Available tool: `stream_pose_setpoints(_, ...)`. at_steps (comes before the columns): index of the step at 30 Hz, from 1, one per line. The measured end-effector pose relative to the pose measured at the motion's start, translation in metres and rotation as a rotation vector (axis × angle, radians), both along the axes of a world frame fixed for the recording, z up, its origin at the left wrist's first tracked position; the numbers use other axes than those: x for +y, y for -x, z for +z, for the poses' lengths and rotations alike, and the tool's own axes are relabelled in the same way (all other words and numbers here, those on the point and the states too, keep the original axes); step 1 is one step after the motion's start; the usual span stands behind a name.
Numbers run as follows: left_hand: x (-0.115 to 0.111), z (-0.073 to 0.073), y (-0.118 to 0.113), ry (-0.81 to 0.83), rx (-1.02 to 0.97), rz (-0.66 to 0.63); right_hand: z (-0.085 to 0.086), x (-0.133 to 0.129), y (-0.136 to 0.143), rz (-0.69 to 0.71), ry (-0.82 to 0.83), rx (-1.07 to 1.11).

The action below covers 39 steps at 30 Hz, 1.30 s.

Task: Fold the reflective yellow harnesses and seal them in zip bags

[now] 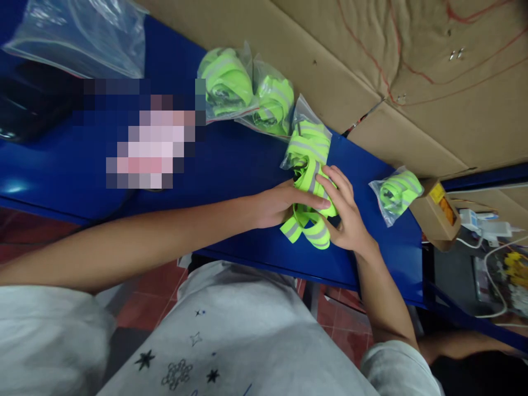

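Note:
A bundle of neon yellow-green reflective strap (317, 234) with a grey stripe is held between my two hands over the blue table. My left hand (282, 204) grips it from the left, thumb lying across the strap. From the right, my right hand (348, 217) curls its fingers over the top of the bundle. A loose end and a loop hang out below. Right behind my hands lies a clear bag with coiled strap (311, 144); the bundle overlaps it in view. Parts of both hands' fingers are hidden by the strap.
Two more bagged strap coils (229, 82) lie along the table's back edge, another bag (400, 190) at the right. Clear plastic bags (82, 38) lie at far left. A cardboard box (437, 212) and white adapters with cables (490, 228) stand beyond the right end.

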<state>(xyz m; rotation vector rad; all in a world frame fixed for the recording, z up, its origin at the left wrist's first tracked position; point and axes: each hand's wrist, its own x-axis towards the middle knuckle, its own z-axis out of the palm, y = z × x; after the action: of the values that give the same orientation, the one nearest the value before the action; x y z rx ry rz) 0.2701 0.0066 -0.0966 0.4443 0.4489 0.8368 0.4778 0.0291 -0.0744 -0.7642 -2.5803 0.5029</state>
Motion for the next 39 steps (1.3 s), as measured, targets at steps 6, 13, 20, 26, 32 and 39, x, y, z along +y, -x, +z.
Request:
stream_pose_setpoints(6,0.000,0.000,0.004,-0.054,0.154,-0.036,0.000,0.007,-0.014,-0.127,0.346,0.356)
stream_pose_setpoints(13,-0.008,0.004,-0.005,0.019,0.033,0.045,-0.010,-0.001,-0.005,-0.355,0.319,0.329)
stream_pose_setpoints(20,-0.004,0.000,-0.002,0.121,-0.323,-0.134,-0.003,-0.009,0.000,-0.222,-0.267,0.282)
stream_pose_setpoints(26,0.002,0.006,0.009,-0.107,-0.156,0.001,-0.001,-0.011,0.002,-0.078,-0.235,-0.002)
stream_pose_setpoints(32,0.010,-0.009,0.005,-0.131,0.020,0.078,-0.007,-0.001,-0.004,-0.109,-0.003,0.215)
stream_pose_setpoints(39,0.006,-0.007,0.006,-0.614,0.326,-0.027,-0.023,0.013,-0.011,-0.153,0.520,0.407)
